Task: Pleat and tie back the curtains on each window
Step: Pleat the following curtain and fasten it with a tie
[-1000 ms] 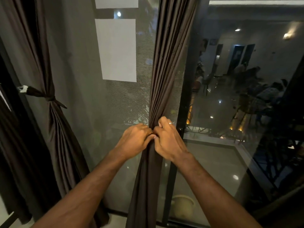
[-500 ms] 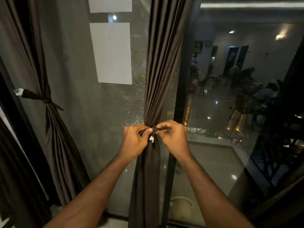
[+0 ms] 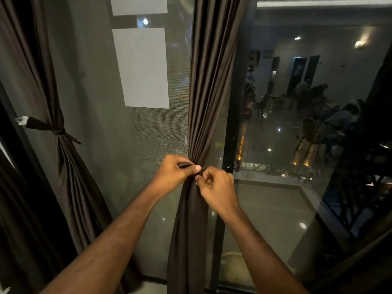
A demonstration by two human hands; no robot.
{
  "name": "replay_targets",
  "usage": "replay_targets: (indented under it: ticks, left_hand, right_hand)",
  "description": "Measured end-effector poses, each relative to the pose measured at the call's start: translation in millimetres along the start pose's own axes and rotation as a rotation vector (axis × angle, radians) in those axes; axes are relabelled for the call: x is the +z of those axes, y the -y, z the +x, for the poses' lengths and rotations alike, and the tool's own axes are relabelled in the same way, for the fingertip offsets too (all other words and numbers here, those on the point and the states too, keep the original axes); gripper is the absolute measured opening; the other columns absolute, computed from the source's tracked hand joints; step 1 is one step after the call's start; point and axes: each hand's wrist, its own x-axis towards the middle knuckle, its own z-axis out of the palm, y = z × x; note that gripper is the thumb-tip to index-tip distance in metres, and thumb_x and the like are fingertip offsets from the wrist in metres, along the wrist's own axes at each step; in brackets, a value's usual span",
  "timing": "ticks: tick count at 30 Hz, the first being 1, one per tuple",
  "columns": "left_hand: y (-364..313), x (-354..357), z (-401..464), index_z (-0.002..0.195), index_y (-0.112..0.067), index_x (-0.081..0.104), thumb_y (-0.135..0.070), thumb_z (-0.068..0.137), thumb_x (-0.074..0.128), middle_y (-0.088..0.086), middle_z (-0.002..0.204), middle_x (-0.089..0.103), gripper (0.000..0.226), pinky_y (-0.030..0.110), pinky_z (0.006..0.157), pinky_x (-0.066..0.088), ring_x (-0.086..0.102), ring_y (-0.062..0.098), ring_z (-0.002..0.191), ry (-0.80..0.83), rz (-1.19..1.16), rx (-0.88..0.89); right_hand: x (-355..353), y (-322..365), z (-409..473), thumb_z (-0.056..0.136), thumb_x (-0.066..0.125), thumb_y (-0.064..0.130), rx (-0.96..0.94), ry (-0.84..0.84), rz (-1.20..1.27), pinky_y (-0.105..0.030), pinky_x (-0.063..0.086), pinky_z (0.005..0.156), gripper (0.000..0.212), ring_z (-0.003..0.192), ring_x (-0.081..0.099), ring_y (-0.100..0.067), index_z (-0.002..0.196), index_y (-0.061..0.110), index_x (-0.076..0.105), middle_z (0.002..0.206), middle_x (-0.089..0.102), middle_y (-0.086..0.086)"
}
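The dark brown middle curtain (image 3: 209, 92) hangs gathered into narrow pleats in front of the window frame (image 3: 233, 124), cinched at its waist and falling loose below. At that waist both hands meet. The left hand (image 3: 174, 175) has its fingers (image 3: 196, 168) curled, thumb pressed down on a dark strip of tie-back (image 3: 185, 165) that wraps the bundle. The right hand (image 3: 218, 187) sits just beside it, touching, its fingers curled inward and pinching the tie's other end against the fabric. Off to the left, a second curtain (image 3: 70, 166) is already bound by its own knotted tie (image 3: 53, 129). Pale paper sheets (image 3: 142, 66) are stuck on the glass between the two.
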Motion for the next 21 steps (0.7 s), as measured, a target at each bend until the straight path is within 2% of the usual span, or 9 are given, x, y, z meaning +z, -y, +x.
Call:
replay_targets:
  ticks: [2,4,7,10,11,13,17,19,21]
  left_hand:
    - [10,3,-7,0.091,0.004,0.073,-0.001,0.088,0.071,0.002,0.059,0.061,0.006,0.019,0.049,0.037,0.052,0.008,0.054,-0.004,-0.275,-0.054]
    - [19,6,-10,0.092,-0.003,0.074,0.003,0.09,0.066,0.003,0.062,0.062,0.01,0.019,0.05,0.036,0.052,0.009,0.057,-0.045,-0.386,-0.058]
    - [13,11,-7,0.085,-0.006,0.074,-0.001,0.095,0.063,0.0,0.059,0.062,0.016,0.018,0.05,0.035,0.052,0.006,0.055,-0.157,-0.374,-0.061]
    - [-4,12,3,0.078,-0.003,0.069,-0.005,0.097,0.062,-0.008,0.051,0.059,0.02,0.014,0.046,0.036,0.047,0.001,0.047,-0.257,-0.304,-0.012]
    - [-8,11,8,0.075,-0.003,0.068,-0.007,0.097,0.062,-0.008,0.049,0.058,0.023,0.014,0.047,0.036,0.046,0.001,0.046,-0.274,-0.268,0.012]
    - [-11,9,20,0.068,-0.001,0.066,-0.011,0.095,0.066,-0.005,0.049,0.056,0.029,0.021,0.05,0.038,0.046,0.006,0.047,-0.28,-0.177,0.053]
    - [-15,10,32,0.065,0.008,0.062,-0.016,0.094,0.069,0.007,0.051,0.054,0.038,0.025,0.053,0.038,0.045,0.012,0.048,-0.307,-0.113,0.044]
    - [-13,9,39,0.062,0.007,0.06,-0.018,0.094,0.069,0.008,0.051,0.054,0.041,0.025,0.053,0.039,0.046,0.014,0.048,-0.339,-0.12,0.026]
    - [-8,4,51,0.057,-0.003,0.057,-0.024,0.093,0.069,0.005,0.048,0.054,0.044,0.026,0.054,0.039,0.045,0.015,0.046,-0.406,-0.126,0.002]
  right_hand:
    - [-2,-5,4,0.082,0.076,0.023,0.001,-0.016,0.022,-0.037,0.049,0.057,0.03,0.055,0.057,-0.011,0.063,0.017,0.054,0.057,0.057,0.004]
    - [-1,-8,7,0.08,0.079,0.021,0.051,-0.003,0.084,-0.036,0.053,0.057,0.027,0.055,0.061,-0.008,0.066,0.018,0.056,0.059,0.061,0.004]
    - [1,-7,10,0.082,0.081,0.015,0.17,0.04,0.282,-0.034,0.059,0.06,0.019,0.061,0.071,-0.011,0.08,0.022,0.063,0.069,0.07,-0.001]
    - [-2,5,13,0.09,0.075,0.016,0.202,0.051,0.37,-0.022,0.053,0.058,0.007,0.058,0.07,-0.009,0.088,0.018,0.069,0.073,0.072,-0.001]
    - [-4,10,15,0.091,0.074,0.019,0.197,0.047,0.341,-0.021,0.052,0.058,0.004,0.058,0.069,-0.008,0.089,0.019,0.071,0.073,0.072,0.002]
    - [-7,15,22,0.091,0.073,0.025,0.21,0.062,0.212,-0.028,0.055,0.063,0.009,0.064,0.07,-0.01,0.083,0.022,0.071,0.071,0.071,0.003]
    - [-18,22,42,0.094,0.063,0.033,0.242,0.256,-0.107,-0.033,0.053,0.069,0.028,0.078,0.068,-0.021,0.074,0.015,0.066,0.076,0.07,-0.003]
    - [-20,23,41,0.099,0.056,0.031,0.152,0.319,-0.204,-0.034,0.047,0.07,0.029,0.086,0.065,-0.025,0.077,0.013,0.062,0.086,0.069,-0.008]
    - [-19,21,31,0.103,0.051,0.026,0.021,0.296,-0.187,-0.034,0.039,0.067,0.031,0.078,0.059,-0.019,0.074,0.017,0.052,0.08,0.063,-0.006]
